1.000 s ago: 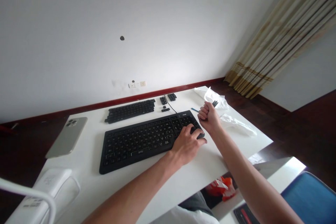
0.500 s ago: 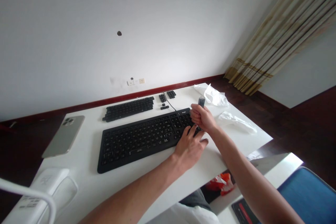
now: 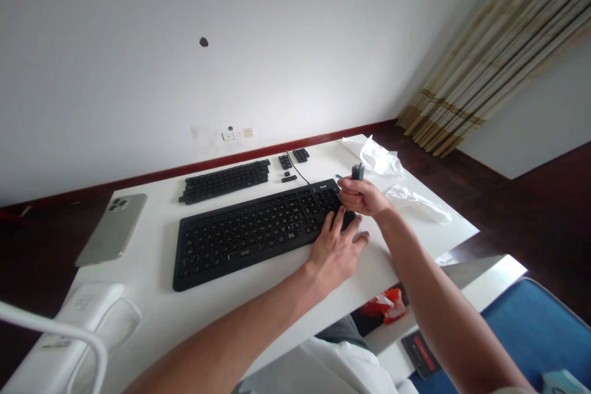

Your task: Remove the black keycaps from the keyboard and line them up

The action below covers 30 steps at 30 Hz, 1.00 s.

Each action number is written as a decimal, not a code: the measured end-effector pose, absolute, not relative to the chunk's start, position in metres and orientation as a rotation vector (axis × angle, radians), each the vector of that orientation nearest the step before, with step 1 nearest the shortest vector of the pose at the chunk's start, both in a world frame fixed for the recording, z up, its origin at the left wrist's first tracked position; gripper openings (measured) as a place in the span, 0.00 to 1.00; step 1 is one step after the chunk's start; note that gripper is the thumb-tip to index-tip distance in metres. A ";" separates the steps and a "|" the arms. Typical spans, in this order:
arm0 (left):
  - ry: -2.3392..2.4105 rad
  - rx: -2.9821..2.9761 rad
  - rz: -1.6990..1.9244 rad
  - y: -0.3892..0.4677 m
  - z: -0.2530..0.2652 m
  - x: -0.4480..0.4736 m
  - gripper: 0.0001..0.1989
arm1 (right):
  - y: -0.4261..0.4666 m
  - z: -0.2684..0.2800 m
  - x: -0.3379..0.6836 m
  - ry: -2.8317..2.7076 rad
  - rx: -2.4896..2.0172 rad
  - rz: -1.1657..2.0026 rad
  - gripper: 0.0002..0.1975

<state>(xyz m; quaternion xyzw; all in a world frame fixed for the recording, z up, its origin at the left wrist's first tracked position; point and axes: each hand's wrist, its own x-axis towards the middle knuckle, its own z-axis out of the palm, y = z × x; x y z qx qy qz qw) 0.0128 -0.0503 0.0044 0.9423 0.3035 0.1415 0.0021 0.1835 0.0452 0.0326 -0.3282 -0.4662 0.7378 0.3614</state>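
Note:
A black keyboard (image 3: 244, 231) lies across the white table, its key field showing bare key positions. My left hand (image 3: 335, 249) rests with spread fingers on the keyboard's right end, holding nothing. Just above it, my right hand (image 3: 362, 197) is closed in a fist around a dark tool (image 3: 357, 172), whose black end sticks up past the thumb. The tool's lower part is hidden, so its kind cannot be told. Behind the keyboard lie rows of black keycaps (image 3: 226, 180) and smaller keycap groups (image 3: 301, 155). A small blue piece (image 3: 338, 176) shows beside the right fist.
A phone (image 3: 113, 228) lies at the table's left edge, with a white power strip (image 3: 87, 320) and its cable in front. Crumpled white plastic bags (image 3: 376, 157) lie at the right. A blue chair (image 3: 535, 332) stands lower right. A thin cord (image 3: 299, 171) runs behind the keyboard.
My right fist has turned and shifted slightly right, with the tool's end showing differently. The blue piece now shows. My left hand stays on the keyboard; the view has tilted a little downward.

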 end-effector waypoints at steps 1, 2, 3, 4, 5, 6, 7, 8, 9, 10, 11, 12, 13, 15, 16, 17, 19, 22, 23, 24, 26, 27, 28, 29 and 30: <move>0.950 2.955 0.442 -0.050 0.004 0.013 0.23 | 0.047 0.032 0.185 -1.170 -0.866 1.892 0.30; 0.947 2.957 0.441 -0.050 0.003 0.014 0.23 | 0.049 0.031 0.187 -1.136 -0.893 1.879 0.30; 0.945 2.961 0.440 -0.050 0.003 0.014 0.23 | 0.050 0.031 0.189 -1.102 -0.923 1.864 0.30; 0.943 2.965 0.438 -0.050 0.002 0.015 0.23 | 0.052 0.031 0.190 -1.074 -0.950 1.852 0.30; 0.941 2.968 0.436 -0.049 0.002 0.015 0.23 | 0.053 0.031 0.191 -1.054 -0.969 1.843 0.30; 0.940 2.968 0.435 -0.049 0.002 0.015 0.23 | 0.054 0.032 0.191 -1.043 -0.979 1.835 0.29; 0.940 2.965 0.434 -0.049 0.002 0.015 0.23 | 0.055 0.033 0.189 -1.041 -0.979 1.826 0.29; 0.935 2.960 0.431 -0.049 0.002 0.016 0.23 | 0.054 0.034 0.186 -1.046 -0.973 1.815 0.29; 0.935 2.953 0.425 -0.049 0.001 0.016 0.23 | 0.054 0.035 0.182 -1.062 -0.961 1.799 0.29; 0.935 2.947 0.416 -0.049 0.000 0.016 0.23 | 0.052 0.037 0.177 -1.090 -0.950 1.775 0.29; 0.942 2.942 0.406 -0.050 -0.001 0.017 0.23 | 0.050 0.039 0.172 -1.140 -0.945 1.746 0.29; 0.951 2.940 0.398 -0.050 -0.003 0.018 0.23 | 0.048 0.041 0.167 -1.214 -0.947 1.719 0.28; 0.964 2.941 0.394 -0.050 -0.004 0.018 0.23 | 0.046 0.043 0.163 -1.304 -0.955 1.690 0.28; 0.988 2.960 0.404 -0.051 -0.007 0.019 0.23 | 0.043 0.049 0.158 -1.461 -0.973 1.601 0.27; 0.987 2.975 0.413 -0.051 -0.008 0.019 0.23 | 0.041 0.053 0.158 -1.514 -0.987 1.532 0.26; 0.978 2.990 0.422 -0.051 -0.008 0.019 0.23 | 0.040 0.057 0.160 -1.562 -1.015 1.438 0.25; 0.938 3.012 0.434 -0.051 -0.008 0.018 0.22 | 0.038 0.065 0.168 -1.702 -1.143 1.195 0.19; 0.900 3.004 0.437 -0.050 -0.006 0.016 0.22 | 0.033 0.072 0.184 -2.083 -1.434 0.897 0.11; 0.894 3.004 0.436 -0.050 -0.005 0.015 0.22 | 0.031 0.072 0.189 -2.197 -1.506 0.851 0.12; 0.886 3.010 0.438 -0.050 -0.004 0.015 0.21 | 0.029 0.070 0.194 -2.283 -1.559 0.825 0.12; 0.847 3.049 0.454 -0.050 -0.003 0.016 0.20 | 0.025 0.064 0.201 -2.365 -1.629 0.781 0.11; 0.813 3.076 0.466 -0.050 -0.003 0.017 0.19 | 0.023 0.060 0.203 -2.365 -1.654 0.756 0.11; 0.775 3.100 0.476 -0.050 -0.002 0.018 0.19 | 0.022 0.057 0.204 -2.352 -1.669 0.738 0.11; 0.736 3.115 0.480 -0.050 -0.002 0.018 0.18 | 0.021 0.054 0.205 -2.337 -1.670 0.730 0.12; 0.702 3.122 0.478 -0.051 -0.001 0.019 0.17 | 0.021 0.052 0.206 -2.325 -1.658 0.735 0.12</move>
